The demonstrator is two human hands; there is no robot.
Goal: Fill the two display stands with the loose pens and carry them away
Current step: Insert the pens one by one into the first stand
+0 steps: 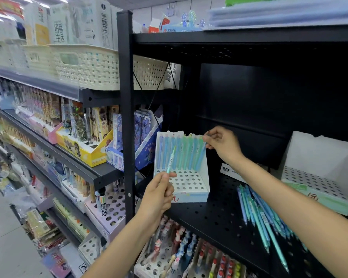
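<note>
Left hand (159, 192) pinches a pen (171, 159) near-upright (leaning right).

The black perforated metal shelf (219, 213) looks matt and painted, as does its upright post (127, 117). The white-and-blue display stand (189, 189) with punched holes appears to be smooth printed cardboard. The loose blue and green pens (257, 209) near the shelf's front edge are smooth, slightly glossy plastic. The cream woven-pattern baskets (88, 67) look like matt moulded plastic.
</note>
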